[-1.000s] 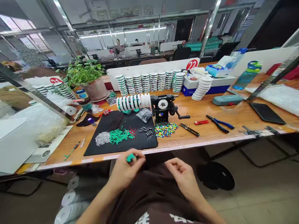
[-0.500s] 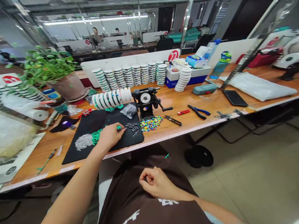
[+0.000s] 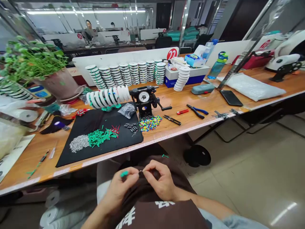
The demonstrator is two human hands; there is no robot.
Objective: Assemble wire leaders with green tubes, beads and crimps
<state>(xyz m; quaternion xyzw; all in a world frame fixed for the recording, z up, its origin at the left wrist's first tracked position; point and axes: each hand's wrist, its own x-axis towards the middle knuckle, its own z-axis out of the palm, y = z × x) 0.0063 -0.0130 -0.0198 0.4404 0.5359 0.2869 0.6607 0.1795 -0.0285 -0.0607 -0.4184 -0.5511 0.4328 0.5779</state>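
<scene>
Above my lap, my left hand [image 3: 120,184] is closed in a pinch on a small black piece [image 3: 140,174], its exact kind too small to tell. A green covering [image 3: 124,174] shows on one of its fingers. My right hand [image 3: 162,180] meets it fingertip to fingertip, also pinching; what it grips is too fine to make out. Beyond the hands lies a black mat [image 3: 124,141] bearing a pile of green sticks [image 3: 97,138], some red ones [image 3: 114,131], grey bits [image 3: 79,143] and similar black pieces [image 3: 131,127]. A short green piece [image 3: 165,156] rests on the dark apron.
A hand-crank winder [image 3: 144,98] carries a row of white spools [image 3: 107,97]. Coloured beads [image 3: 150,123], black snips [image 3: 172,120], a red cutter [image 3: 182,112] and blue-handled pliers [image 3: 197,111] lie right of it. Stacked spools [image 3: 133,73] and a potted plant [image 3: 57,82] stand behind.
My left hand has come back from the black pieces on the mat to my lap, bringing one small black piece. My right hand now pinches beside it. The view has shifted slightly.
</scene>
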